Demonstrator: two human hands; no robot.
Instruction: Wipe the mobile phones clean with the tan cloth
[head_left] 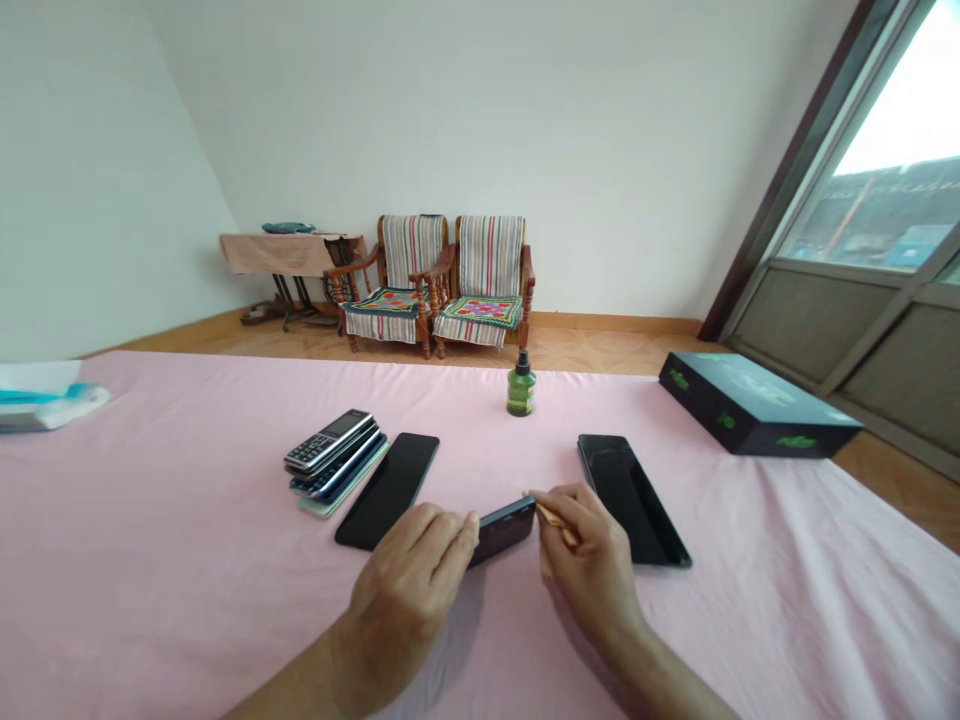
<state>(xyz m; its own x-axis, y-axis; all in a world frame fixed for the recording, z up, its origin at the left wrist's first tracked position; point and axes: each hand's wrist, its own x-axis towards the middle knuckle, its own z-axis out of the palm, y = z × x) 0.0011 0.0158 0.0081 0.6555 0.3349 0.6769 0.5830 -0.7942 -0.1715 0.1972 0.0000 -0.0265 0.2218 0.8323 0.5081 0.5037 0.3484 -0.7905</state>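
Observation:
A dark smartphone lies on the pink sheet in front of me, and my left hand is shut over its left end. My right hand pinches a thin yellowish strip, possibly a pick, against the phone's right end. To the left lies a black smartphone, face up, beside a stack of phones topped by a keypad handset. Another black smartphone lies just right of my right hand.
A green bottle stands near the far edge of the sheet. A black box lies at the right, a white and blue package at the left. Beyond are wooden chairs, a draped table and a window.

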